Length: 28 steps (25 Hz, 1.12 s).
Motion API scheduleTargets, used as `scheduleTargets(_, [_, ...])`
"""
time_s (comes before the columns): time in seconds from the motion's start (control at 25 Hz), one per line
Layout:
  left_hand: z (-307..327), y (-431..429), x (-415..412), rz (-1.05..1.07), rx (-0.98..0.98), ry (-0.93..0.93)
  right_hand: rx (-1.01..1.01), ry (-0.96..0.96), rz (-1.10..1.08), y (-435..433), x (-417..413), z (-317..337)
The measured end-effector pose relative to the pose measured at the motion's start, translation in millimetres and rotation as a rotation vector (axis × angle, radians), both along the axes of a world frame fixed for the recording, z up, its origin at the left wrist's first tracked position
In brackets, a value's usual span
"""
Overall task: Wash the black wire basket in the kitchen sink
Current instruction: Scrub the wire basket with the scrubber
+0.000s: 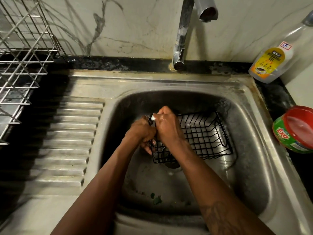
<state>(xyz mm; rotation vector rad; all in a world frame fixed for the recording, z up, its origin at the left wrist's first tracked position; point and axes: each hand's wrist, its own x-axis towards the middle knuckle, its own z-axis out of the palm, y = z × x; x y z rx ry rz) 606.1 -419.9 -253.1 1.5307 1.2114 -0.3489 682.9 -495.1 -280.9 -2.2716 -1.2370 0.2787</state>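
Both forearms reach down into the sink (169, 80), the right one bearing a tattoo. Inside the basin, the black wire basket (203, 136) stands over the drain, tilted, with its left end lifted. The left hand (142, 131) curls its fingers round the wires of that end. The right hand (166, 126) is clenched in a wet fist at the same corner, with a small white bit (153, 117) showing at its top; what it is cannot be told. Green scraps (155, 199) lie in the basin's near part. Behind the sink rises the tap (181, 39). On the worktop right of the sink stand a bottle (271, 61) labelled "DISHWASH GEL" and a green, red-topped tub (294, 131) marked "EXO". Left of the sink is a steel wire rack (22, 56).
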Motion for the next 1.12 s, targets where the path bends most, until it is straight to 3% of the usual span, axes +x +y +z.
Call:
scheduleTargets(0.12, [-2,1,0,0.023,-0.007,0.004,0.032,-0.058,-0.06,-13,14,3])
scheduleTargets(0.4, [-6,1,0,0.024,0.001,-0.017,0.005,-0.192,-0.67,-73,95,4])
scheduleTargets(0.48, [-7,1,0,0.021,0.0,-0.017,0.018,-0.181,-0.666,-64,79,5])
scheduleTargets(0.64, [-8,3,-1,0.015,-0.007,0.004,-0.006,-0.131,-0.314,-32,25,0])
scheduleTargets(0.72, [-7,3,1,0.025,-0.017,0.016,0.039,-0.129,-0.25,-25,17,-5])
scheduleTargets(0.84, [-6,3,1,0.042,-0.023,0.0,0.055,-0.165,-0.311,-36,37,-11])
scheduleTargets(1.04, [-3,-1,1,0.013,-0.017,-0.014,0.114,-0.202,-0.714,-73,91,-11])
scheduleTargets(1.12, [-2,-3,1,-0.009,-0.018,-0.022,0.228,-0.112,-0.775,-68,88,-15])
